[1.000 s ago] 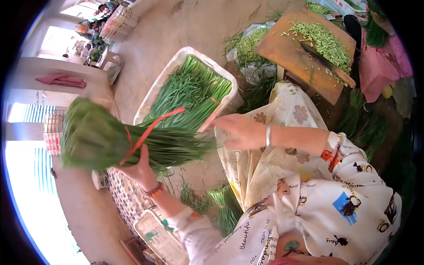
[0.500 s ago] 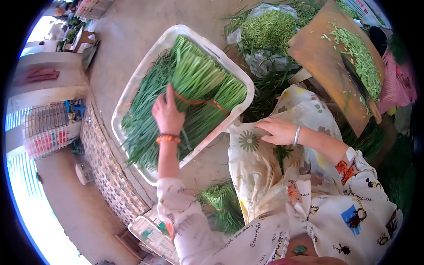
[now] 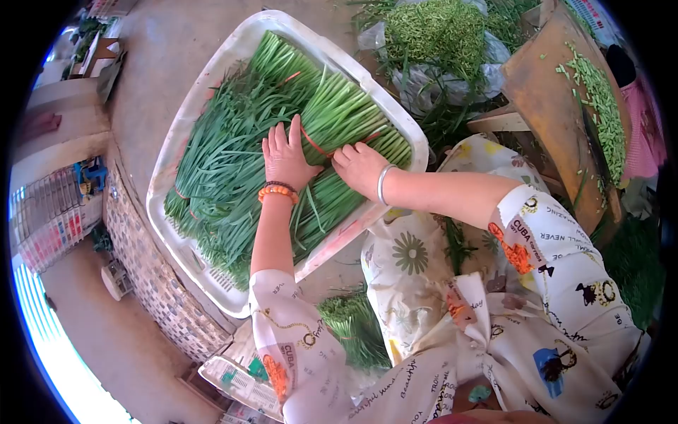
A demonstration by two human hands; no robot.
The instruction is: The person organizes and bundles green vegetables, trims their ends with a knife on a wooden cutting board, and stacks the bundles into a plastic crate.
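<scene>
Bundles of long green stalks (image 3: 233, 159), tied with red bands, fill a white plastic crate (image 3: 164, 152). My left hand (image 3: 288, 155), with an orange bead bracelet at the wrist, lies on the leaves with its fingers spread. Beside it, my right hand (image 3: 359, 168), wearing a silver bangle, rests on a bundle near its red band (image 3: 312, 140). Its fingers are bent against the stalks, and their tips are partly hidden, so a grip cannot be made out.
At the right, a wooden board (image 3: 544, 92) holds chopped green pieces (image 3: 600, 106) and a knife. A plastic bag of chopped greens (image 3: 438, 42) lies behind the crate. Another bundle (image 3: 353, 328) is below the crate, near a white basket (image 3: 236, 381).
The bundle from my left hand now lies in the crate, where that hand is spread on it. My right hand has moved from over my lap onto the stalks beside my left hand.
</scene>
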